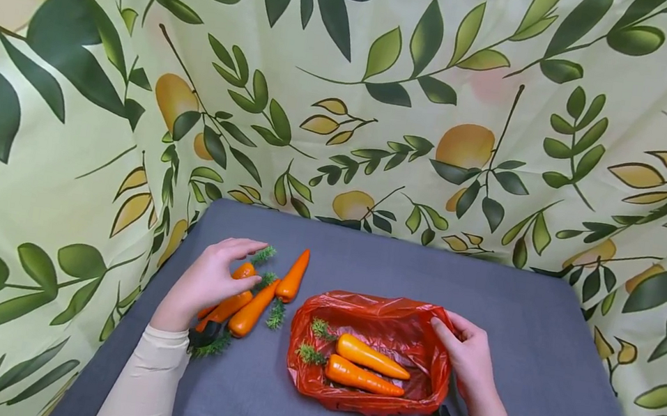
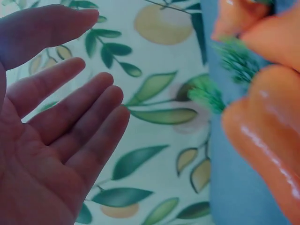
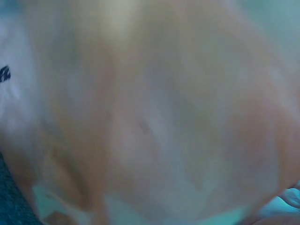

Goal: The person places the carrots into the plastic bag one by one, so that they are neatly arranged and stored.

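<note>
My left hand (image 1: 212,282) hovers over a group of orange carrots (image 1: 253,308) with green tops, on the left of the table. Its fingers are extended and apart, and in the left wrist view the palm (image 2: 42,154) shows with nothing in it, carrots (image 2: 267,136) lying off to the right. A red plastic bag (image 1: 377,305) stands with its mouth wide at the middle. Inside it, two carrots (image 1: 365,374) lie side by side, tops pointing left. My right hand (image 1: 471,360) pinches the bag's right rim. Blurred bag film (image 3: 150,117) fills the right wrist view.
The table has a grey cloth (image 1: 427,262) over it. A curtain (image 1: 334,110) printed with leaves and fruit rises behind and on both sides. One carrot (image 1: 293,275) points away towards the back, right of the other loose carrots.
</note>
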Demonstrator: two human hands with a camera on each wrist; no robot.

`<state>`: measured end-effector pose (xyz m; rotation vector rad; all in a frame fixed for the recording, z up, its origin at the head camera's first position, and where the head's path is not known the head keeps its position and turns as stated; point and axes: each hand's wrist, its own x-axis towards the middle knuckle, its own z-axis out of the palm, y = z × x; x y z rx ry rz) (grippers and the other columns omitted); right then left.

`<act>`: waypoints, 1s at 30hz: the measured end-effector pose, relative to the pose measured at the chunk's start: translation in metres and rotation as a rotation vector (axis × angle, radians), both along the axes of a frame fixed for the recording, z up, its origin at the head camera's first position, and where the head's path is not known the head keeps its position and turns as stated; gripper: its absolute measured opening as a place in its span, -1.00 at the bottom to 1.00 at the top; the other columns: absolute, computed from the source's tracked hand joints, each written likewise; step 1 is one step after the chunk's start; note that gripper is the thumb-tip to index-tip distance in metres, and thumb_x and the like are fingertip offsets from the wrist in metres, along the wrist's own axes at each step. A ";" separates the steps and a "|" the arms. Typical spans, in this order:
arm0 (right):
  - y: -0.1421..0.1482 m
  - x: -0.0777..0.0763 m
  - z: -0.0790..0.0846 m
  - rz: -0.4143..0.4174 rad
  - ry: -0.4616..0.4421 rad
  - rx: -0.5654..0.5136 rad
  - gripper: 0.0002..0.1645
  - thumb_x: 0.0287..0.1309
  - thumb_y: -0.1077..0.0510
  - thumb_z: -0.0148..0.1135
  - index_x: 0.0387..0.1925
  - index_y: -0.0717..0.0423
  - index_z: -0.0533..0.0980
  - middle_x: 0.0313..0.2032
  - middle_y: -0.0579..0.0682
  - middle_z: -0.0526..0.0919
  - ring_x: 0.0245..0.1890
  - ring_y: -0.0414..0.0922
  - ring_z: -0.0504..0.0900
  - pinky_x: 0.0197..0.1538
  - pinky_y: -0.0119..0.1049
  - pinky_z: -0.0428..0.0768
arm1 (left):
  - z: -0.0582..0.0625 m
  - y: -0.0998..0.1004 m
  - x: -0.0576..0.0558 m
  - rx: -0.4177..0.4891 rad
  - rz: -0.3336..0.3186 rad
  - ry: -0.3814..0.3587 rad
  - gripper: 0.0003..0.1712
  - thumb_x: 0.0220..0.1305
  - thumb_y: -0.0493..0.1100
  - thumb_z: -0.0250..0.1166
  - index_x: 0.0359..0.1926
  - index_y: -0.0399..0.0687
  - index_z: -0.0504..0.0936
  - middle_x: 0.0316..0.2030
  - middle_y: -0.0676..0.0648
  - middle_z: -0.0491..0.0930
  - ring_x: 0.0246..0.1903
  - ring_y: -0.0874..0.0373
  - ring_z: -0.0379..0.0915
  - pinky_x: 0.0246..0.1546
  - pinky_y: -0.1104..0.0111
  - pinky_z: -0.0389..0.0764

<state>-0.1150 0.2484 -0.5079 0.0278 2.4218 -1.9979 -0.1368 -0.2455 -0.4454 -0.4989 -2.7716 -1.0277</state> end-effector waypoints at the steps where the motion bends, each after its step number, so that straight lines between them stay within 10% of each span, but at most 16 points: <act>1: 0.000 0.000 0.000 0.001 0.001 0.002 -0.48 0.61 0.05 0.35 0.29 0.41 0.65 -0.17 -0.28 0.87 -0.21 -0.23 0.85 -0.11 -0.35 0.84 | -0.003 -0.002 -0.001 0.000 0.009 -0.005 -0.28 0.32 -0.15 0.61 0.49 0.06 0.66 0.42 -0.11 0.67 0.37 -0.20 0.61 0.36 -0.18 0.65; 30: -0.001 0.000 -0.001 0.016 0.002 -0.023 -0.50 0.59 0.08 0.37 0.27 0.42 0.65 -0.17 -0.20 0.89 -0.23 -0.15 0.88 -0.14 -0.31 0.85 | -0.060 -0.027 -0.017 -0.044 0.230 -0.166 -0.34 0.42 -0.13 0.48 0.48 -0.23 0.63 0.32 -0.35 0.70 0.20 -0.31 0.69 0.24 -0.22 0.70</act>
